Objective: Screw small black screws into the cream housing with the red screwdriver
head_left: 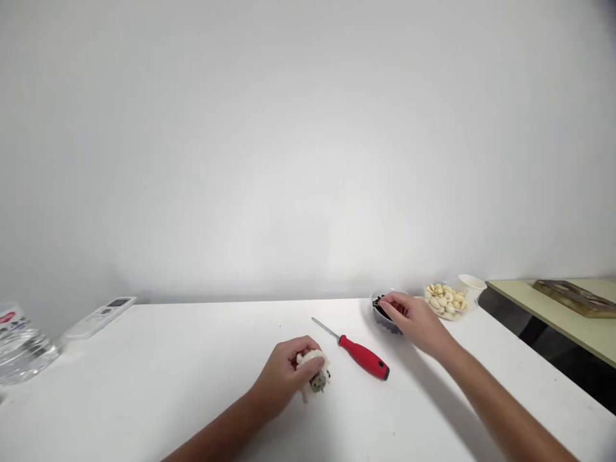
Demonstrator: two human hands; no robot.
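On the white table (183,359) we note the left hand (282,375) curled around a small white plug-like part (314,370), pressing it against the tabletop; a bit of greenish metal shows at its underside, though the view is too small for us to say what it is exactly. Fingers wrap the top and side of the part, so the hand is grasping it.

The right hand (414,321) reaches out to a small clear dish (385,316) with dark contents at the far edge of the table. Fingertips rest on or in the dish rim; we cannot tell whether they pinch anything.

Between the two hands lies a red-handled screwdriver (362,357), shaft pointing away and to the left, touched by neither hand.

Just right of the dish sits a clear container of pistachios (445,301), and beside that a white paper cup (470,285). At far left we record a white remote control (100,316) and a plastic water bottle (22,346). A second, yellowish table (568,324) stands at right, apart, carrying a dark wooden board (575,296).
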